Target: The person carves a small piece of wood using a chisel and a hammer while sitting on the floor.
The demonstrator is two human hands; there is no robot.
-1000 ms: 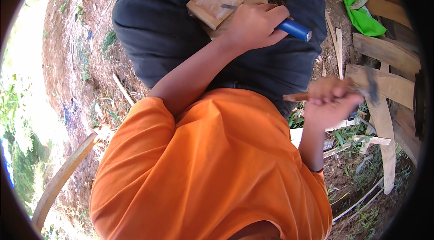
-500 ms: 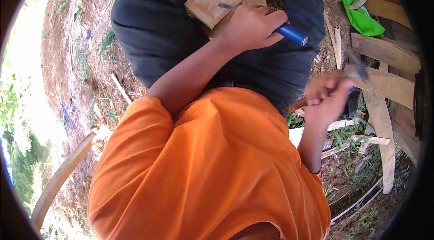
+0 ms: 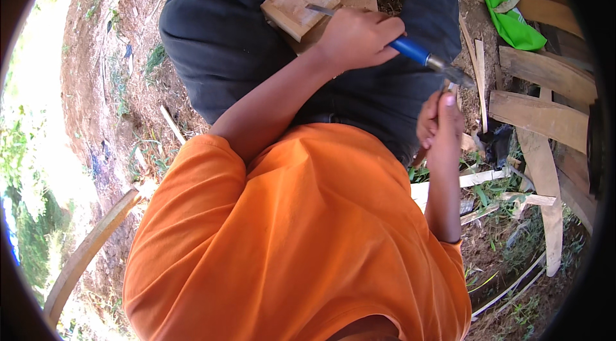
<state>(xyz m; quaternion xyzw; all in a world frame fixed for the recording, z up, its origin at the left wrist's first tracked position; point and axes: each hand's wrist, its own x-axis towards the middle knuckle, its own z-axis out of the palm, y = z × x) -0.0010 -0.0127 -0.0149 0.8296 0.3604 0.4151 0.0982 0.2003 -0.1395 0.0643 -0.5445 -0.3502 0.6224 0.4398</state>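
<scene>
The left hand (image 3: pixel 356 36) grips a blue-handled chisel (image 3: pixel 410 52), blade on the wood block (image 3: pixel 298 4). The right hand (image 3: pixel 439 119) clasps a hammer (image 3: pixel 457 75) just beside the chisel's butt end.

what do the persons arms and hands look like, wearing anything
Both forearms are bare below short, loose orange sleeves of an orange shirt. The left hand and right hand wear no gloves, and no rings or watch show. A thin dark band circles the right arm near the elbow.
</scene>
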